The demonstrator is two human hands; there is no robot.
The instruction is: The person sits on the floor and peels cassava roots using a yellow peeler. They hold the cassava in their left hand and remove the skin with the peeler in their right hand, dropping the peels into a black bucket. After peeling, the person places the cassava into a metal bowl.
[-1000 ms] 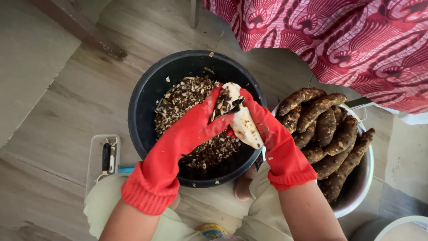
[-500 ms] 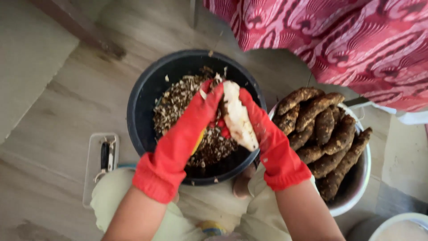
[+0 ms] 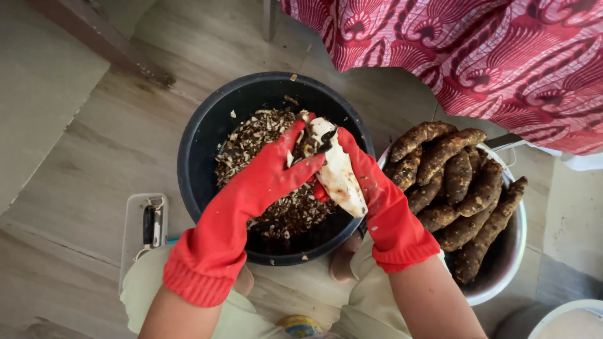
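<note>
Both hands clamped on one peeled root, pale w/ dark skin left at its upper end, held at frame centre over the black tub: left hand in red rubber glove wraps it from the left, fingers closed across the top; right hand, same glove type, grips from right/underneath. Whether a blade sits betw. the hands: can't tell. Items, largest first: red-and-white patterned cloth, upper right of frame; wood-look floor, left half; black round tub, centre, holding brown-and-white peelings; white basin, right of centre, touching tub rim, piled w/ unpeeled brown roots; small grey tray, lower left, w/ a dark-handled tool lying in it.
</note>
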